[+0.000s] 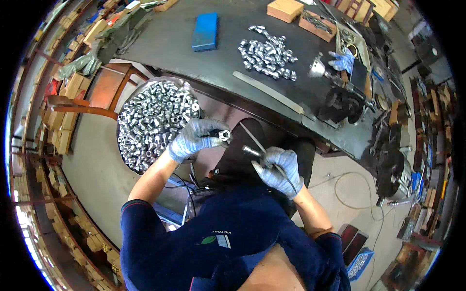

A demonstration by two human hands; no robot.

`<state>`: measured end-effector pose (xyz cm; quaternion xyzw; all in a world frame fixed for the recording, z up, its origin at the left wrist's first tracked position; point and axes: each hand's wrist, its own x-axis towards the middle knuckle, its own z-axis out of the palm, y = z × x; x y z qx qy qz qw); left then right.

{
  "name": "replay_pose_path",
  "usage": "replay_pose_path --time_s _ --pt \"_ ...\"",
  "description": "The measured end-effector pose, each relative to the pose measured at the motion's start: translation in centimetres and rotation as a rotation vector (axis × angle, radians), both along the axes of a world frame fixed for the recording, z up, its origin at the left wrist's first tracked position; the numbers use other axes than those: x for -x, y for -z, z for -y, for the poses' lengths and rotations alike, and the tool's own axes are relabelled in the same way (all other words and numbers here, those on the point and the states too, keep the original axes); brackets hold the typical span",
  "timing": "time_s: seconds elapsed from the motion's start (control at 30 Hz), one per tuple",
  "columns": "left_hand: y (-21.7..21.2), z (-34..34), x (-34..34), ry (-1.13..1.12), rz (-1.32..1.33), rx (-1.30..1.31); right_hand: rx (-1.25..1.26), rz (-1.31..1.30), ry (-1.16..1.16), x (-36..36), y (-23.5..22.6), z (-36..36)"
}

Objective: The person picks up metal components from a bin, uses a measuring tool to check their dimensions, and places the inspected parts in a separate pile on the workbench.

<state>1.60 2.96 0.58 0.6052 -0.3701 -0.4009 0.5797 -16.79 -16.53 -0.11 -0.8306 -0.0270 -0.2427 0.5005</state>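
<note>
Between the thumb and fingers of my gloved left hand is a shiny metal fitting, its round hole facing up. The hand is at the edge of a round tub heaped with similar metal fittings. My right hand, also gloved, is closed around a long thin file-like rod that slants up and left over my lap. A short shiny cylindrical piece shows by the right fingertips; whether it is held too, I cannot tell. The two hands are apart.
Ahead is a dark workbench with a pile of fittings, a blue box and a flat metal bar. A vise and a blue glove lie right. A wooden chair stands left.
</note>
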Motion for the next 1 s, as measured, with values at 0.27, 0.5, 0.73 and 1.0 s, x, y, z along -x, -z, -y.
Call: replay_pose_path --time_s 0.27,0.5,0.73,1.0 --pt "0.3 1.4 1.3 0.067 -0.051 -0.087 0.228 -0.061 0.052 -0.7 -0.1 0.1" --pt "-0.9 2.5 1.2 0.156 0.282 -0.087 0.306 -0.060 0.070 -0.7 0.5 -0.4" --pt "0.1 3.2 2.5 0.085 0.029 -0.127 0.235 -0.094 0.100 -0.5 1.3 -0.3" --pt "1.0 3.4 0.6 -0.194 0.615 -0.238 0.129 -0.102 0.139 1.2 -0.3 1.0"
